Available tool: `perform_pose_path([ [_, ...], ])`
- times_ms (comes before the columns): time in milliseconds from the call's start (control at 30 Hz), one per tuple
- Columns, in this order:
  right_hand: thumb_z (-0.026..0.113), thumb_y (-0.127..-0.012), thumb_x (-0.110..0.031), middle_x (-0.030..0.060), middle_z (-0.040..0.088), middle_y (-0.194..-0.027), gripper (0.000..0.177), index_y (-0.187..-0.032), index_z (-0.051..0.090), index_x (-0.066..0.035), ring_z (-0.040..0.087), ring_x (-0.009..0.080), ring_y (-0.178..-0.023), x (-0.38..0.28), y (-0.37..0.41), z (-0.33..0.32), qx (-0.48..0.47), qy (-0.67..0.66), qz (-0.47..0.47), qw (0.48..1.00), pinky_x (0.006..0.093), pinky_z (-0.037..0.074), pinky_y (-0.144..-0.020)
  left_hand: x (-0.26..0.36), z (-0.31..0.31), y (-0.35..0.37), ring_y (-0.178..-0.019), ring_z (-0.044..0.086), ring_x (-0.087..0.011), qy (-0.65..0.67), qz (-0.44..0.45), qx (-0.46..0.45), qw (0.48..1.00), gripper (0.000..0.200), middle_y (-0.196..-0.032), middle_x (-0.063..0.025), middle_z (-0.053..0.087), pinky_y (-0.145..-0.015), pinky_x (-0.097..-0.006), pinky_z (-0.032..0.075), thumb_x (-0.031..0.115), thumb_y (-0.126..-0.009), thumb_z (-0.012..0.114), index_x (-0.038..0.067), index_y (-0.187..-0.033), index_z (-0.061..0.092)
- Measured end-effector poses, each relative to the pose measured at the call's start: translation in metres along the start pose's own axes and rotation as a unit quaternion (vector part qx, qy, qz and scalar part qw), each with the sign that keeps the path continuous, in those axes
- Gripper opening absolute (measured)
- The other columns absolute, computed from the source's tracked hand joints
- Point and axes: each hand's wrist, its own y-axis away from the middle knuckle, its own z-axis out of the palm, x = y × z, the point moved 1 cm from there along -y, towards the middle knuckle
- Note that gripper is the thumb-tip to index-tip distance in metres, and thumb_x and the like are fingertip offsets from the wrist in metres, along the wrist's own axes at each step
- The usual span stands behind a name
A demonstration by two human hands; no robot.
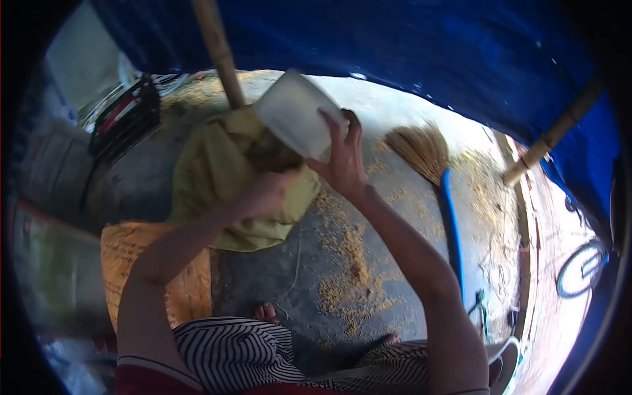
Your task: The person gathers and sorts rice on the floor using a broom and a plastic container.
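Observation:
My right hand (343, 158) grips a whitish plastic container (296, 115) by its side, thumb and fingers spread around it. The container is tilted over the mouth of a yellow-green woven sack (217, 171). At the sack's near rim, my left hand (273, 189) is closed on the edge, its fingers blurred. The sack's opening looks dark, and its contents cannot be made out. Yellow grain (355, 263) lies scattered on the grey floor to the right of the sack.
A broom (421, 151) with a blue handle (451, 230) lies to the right. An orange printed sack (191, 289) is at my left. Bamboo poles (220, 49) stand under a blue tarp (395, 39). A dark crate-like object (125, 118) stands at the far left.

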Motion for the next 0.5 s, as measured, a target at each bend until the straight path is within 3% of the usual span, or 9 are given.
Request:
perform_pose_path([
  [33, 0.081, -0.059, -0.023, 0.0232, 0.033, -0.123, 0.092, -0.134, 0.027, -0.017, 0.036, 0.0393, -0.116, 0.01, 0.001, -0.011, 0.027, -0.044, 0.074, 0.996, 0.0472, 0.04, -0.091, -0.019, 0.003, -0.004, -0.084, 0.059, -0.0371, 0.019, 0.037, 0.049, 0.998, 0.049, -0.091, -0.0239, 0.06, -0.075, -0.0442, 0.046, 0.002, -0.075, 0.048, 0.006, -0.124, 0.046],
  [100, 0.079, -0.062, -0.028, 0.0227, 0.037, -0.122, 0.089, -0.134, 0.027, -0.015, 0.039, 0.0356, -0.116, 0.045, 0.012, -0.041, 0.001, -0.065, 0.17, 0.983, 0.0453, 0.04, -0.091, -0.017, -0.015, -0.007, -0.085, 0.058, -0.0386, -0.031, -0.064, 0.055, 0.996, 0.055, -0.091, -0.0253, 0.059, -0.077, -0.0446, 0.045, 0.002, -0.074, 0.051, 0.007, -0.127, 0.041],
  [167, 0.073, -0.068, -0.042, 0.0196, 0.043, -0.12, 0.089, -0.134, 0.023, -0.009, 0.04, 0.0316, -0.113, 0.102, 0.041, -0.072, -0.066, -0.173, 0.29, 0.939, 0.0456, 0.037, -0.092, -0.017, -0.02, -0.01, -0.099, 0.053, -0.0376, -0.076, -0.088, 0.066, 0.991, 0.061, -0.107, -0.0253, 0.053, -0.081, -0.0442, 0.043, 0.005, -0.074, 0.054, 0.009, -0.132, 0.035],
  [200, 0.073, -0.068, -0.043, 0.0155, 0.043, -0.12, 0.089, -0.135, 0.024, -0.011, 0.045, 0.0277, -0.108, 0.093, 0.056, -0.112, -0.15, -0.333, 0.428, 0.827, 0.0439, 0.041, -0.088, -0.004, -0.019, -0.014, -0.099, 0.053, -0.0376, -0.073, -0.075, 0.058, 0.993, 0.061, -0.107, -0.0253, 0.053, -0.081, -0.0442, 0.043, 0.005, -0.074, 0.054, 0.009, -0.132, 0.035],
  [300, 0.064, -0.078, -0.038, 0.0088, 0.042, -0.119, 0.07, -0.133, 0.028, -0.015, 0.051, 0.0262, -0.094, 0.146, 0.171, -0.18, -0.144, -0.477, 0.558, 0.664, 0.0455, 0.046, -0.079, 0.037, -0.018, -0.028, -0.115, 0.04, -0.0368, -0.159, 0.009, 0.086, 0.984, 0.067, -0.125, -0.0226, 0.04, -0.091, -0.0439, 0.038, 0.007, -0.074, 0.058, 0.01, -0.135, 0.029],
  [333, 0.059, -0.081, -0.037, 0.0087, 0.042, -0.116, 0.064, -0.132, 0.029, -0.015, 0.052, 0.0318, -0.1, 0.169, 0.223, -0.2, -0.131, -0.503, 0.597, 0.612, 0.051, 0.044, -0.083, 0.049, -0.012, -0.034, -0.119, 0.035, -0.0365, -0.189, 0.035, 0.083, 0.978, 0.068, -0.128, -0.0213, 0.036, -0.095, -0.0439, 0.034, 0.008, -0.074, 0.059, 0.009, -0.135, 0.028],
  [367, 0.056, -0.082, -0.037, 0.0091, 0.04, -0.119, 0.058, -0.13, 0.031, -0.015, 0.049, 0.0368, -0.107, 0.16, 0.247, -0.225, -0.069, -0.522, 0.689, 0.499, 0.0562, 0.041, -0.087, 0.063, -0.004, -0.041, -0.123, 0.03, -0.0362, -0.215, 0.062, 0.081, 0.971, 0.069, -0.131, -0.0201, 0.032, -0.099, -0.044, 0.031, 0.008, -0.074, 0.06, 0.009, -0.135, 0.028],
  [467, 0.056, -0.081, -0.036, 0.0255, 0.026, -0.131, 0.065, -0.134, 0.023, -0.019, 0.043, 0.0422, -0.114, 0.149, 0.335, -0.284, 0.027, -0.561, 0.717, 0.413, 0.058, 0.035, -0.093, 0.108, 0.012, -0.054, -0.123, 0.03, -0.0374, -0.188, 0.084, -0.001, 0.979, 0.066, -0.13, -0.0203, 0.034, -0.102, -0.0438, 0.029, 0.009, -0.074, 0.059, 0.006, -0.133, 0.031],
  [500, 0.056, -0.081, -0.036, 0.0255, 0.026, -0.131, 0.065, -0.134, 0.023, -0.019, 0.043, 0.0422, -0.114, 0.143, 0.354, -0.297, 0.046, -0.557, 0.719, 0.413, 0.058, 0.035, -0.093, 0.115, 0.026, -0.056, -0.123, 0.03, -0.0374, -0.182, 0.101, -0.008, 0.978, 0.066, -0.13, -0.0203, 0.034, -0.102, -0.0438, 0.029, 0.009, -0.074, 0.059, 0.006, -0.133, 0.031],
])
